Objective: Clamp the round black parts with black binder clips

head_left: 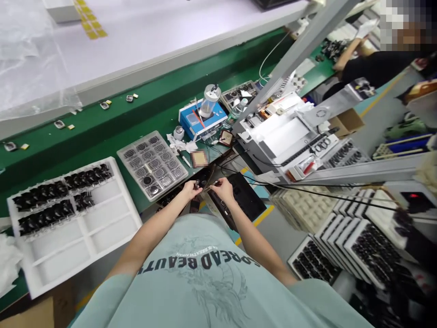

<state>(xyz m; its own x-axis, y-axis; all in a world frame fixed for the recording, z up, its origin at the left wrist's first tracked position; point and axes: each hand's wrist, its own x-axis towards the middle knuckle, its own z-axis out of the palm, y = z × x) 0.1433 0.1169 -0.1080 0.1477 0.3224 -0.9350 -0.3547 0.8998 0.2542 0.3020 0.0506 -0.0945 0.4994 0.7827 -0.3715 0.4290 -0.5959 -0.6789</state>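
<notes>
My left hand (192,189) is closed in a pinch around a small dark piece, too small to name. Just to its right, my right hand (222,188) also has its fingers pinched together, on something thin that I cannot make out. Both hands are held close together in front of my shirt, beyond the bench edge. Near them on the green bench lies a clear plastic blister tray (152,164) with round dark parts in some pockets. A blue box-shaped device (204,119) stands behind, with a clear cylindrical container (210,101) on top.
A white foam tray (112,200) with rows of black wired parts lies at left. A plastic bottle (236,112) stands beside the blue device. White machinery (280,132), a slanted metal post (290,50) and hanging cables are at right. A co-worker (372,68) is at far right.
</notes>
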